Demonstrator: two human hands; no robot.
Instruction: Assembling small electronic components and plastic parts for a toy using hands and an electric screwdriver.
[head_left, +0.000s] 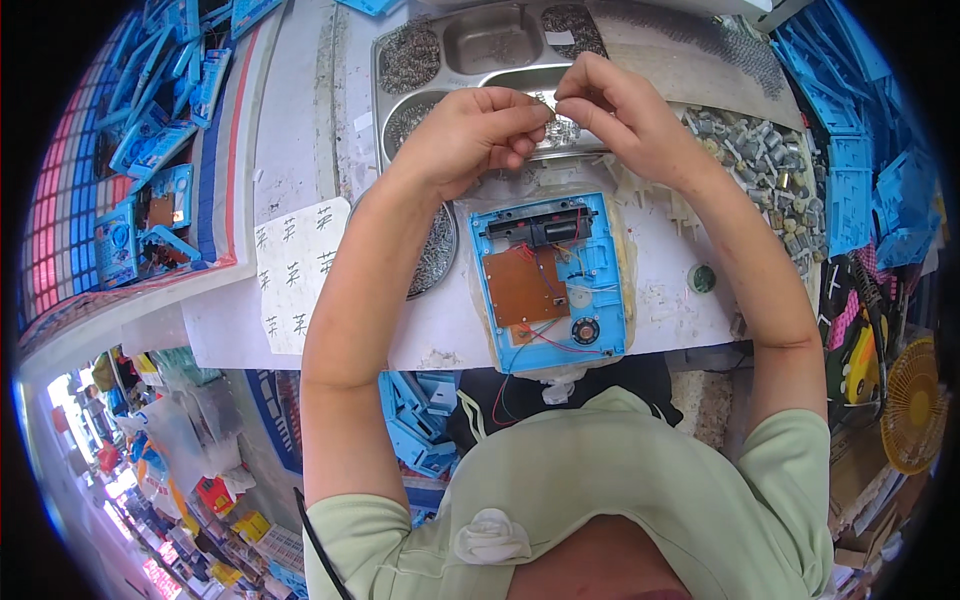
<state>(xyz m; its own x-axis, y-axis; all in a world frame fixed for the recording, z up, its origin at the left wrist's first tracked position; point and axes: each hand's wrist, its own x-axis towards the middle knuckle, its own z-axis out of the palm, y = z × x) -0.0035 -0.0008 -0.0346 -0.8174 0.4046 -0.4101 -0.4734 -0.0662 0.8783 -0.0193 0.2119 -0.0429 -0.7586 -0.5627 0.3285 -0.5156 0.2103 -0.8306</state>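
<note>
We saw a pale green top (640, 480) with a rounded neckline (600, 517) and 2 short sleeves (785, 470). We noted 1 white, rose-shaped ornament (492, 537) left of the neckline and 1 thin black cord (319, 540) along the left sleeve.

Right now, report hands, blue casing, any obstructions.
Left hand, right hand pinched over metal tray; grip contents unclear. Blue casing open, brown board showing. Casing unobstructed.

A single Chinese character is repeated in black on the white sheet (284, 295), left of the blue casing (612, 320). It is set out in rows.
</note>
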